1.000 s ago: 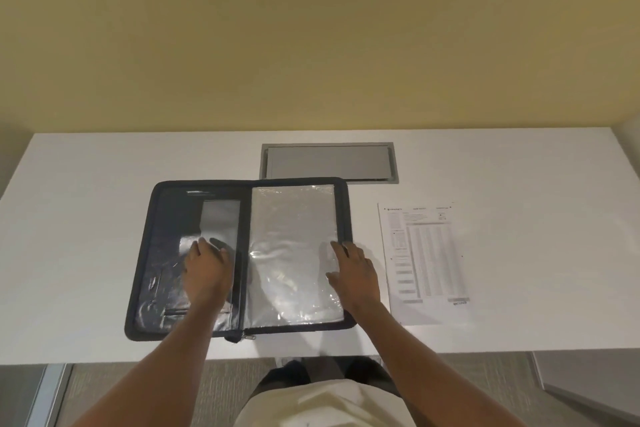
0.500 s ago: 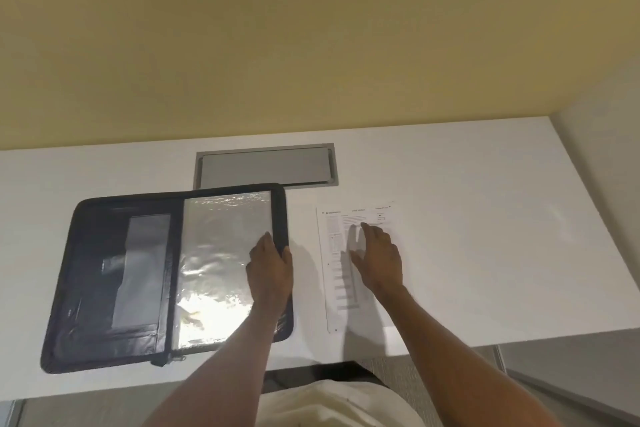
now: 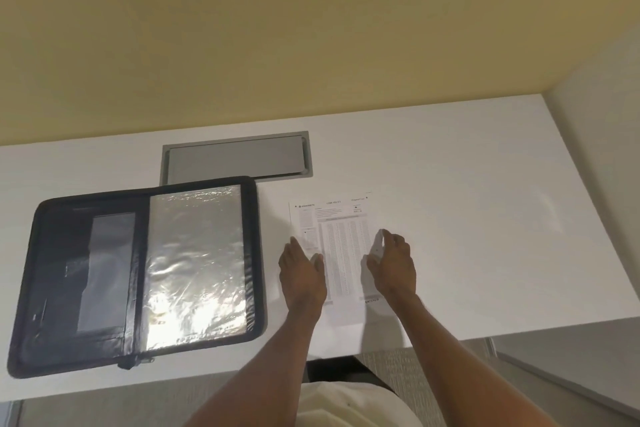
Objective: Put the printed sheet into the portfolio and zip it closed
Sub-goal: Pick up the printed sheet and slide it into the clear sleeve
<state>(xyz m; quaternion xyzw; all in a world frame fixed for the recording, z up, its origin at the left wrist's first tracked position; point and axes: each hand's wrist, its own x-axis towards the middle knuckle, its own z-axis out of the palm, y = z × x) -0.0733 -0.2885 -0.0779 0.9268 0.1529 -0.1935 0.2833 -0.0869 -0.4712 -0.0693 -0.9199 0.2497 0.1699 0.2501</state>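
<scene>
Desk (image 3: pixel 485 218): sheet (image 3: pixel 343 246) btwn hands (flat).

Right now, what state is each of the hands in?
Left hand: open, flat on the left edge of the printed sheet, gripping nothing.
Right hand: open, fingers at the sheet's right edge, no grip yet.

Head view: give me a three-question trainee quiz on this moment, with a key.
1. True or false: the portfolio lies open.
2. The printed sheet lies: A) inside the portfolio, B) on the table right of it, C) on the floor.
3. Fill in: the left hand and right hand are at the sheet's two ____ edges.

Key: 1 true. 2 B. 3 side; whether either hand grips it yet cannot be told.
</scene>
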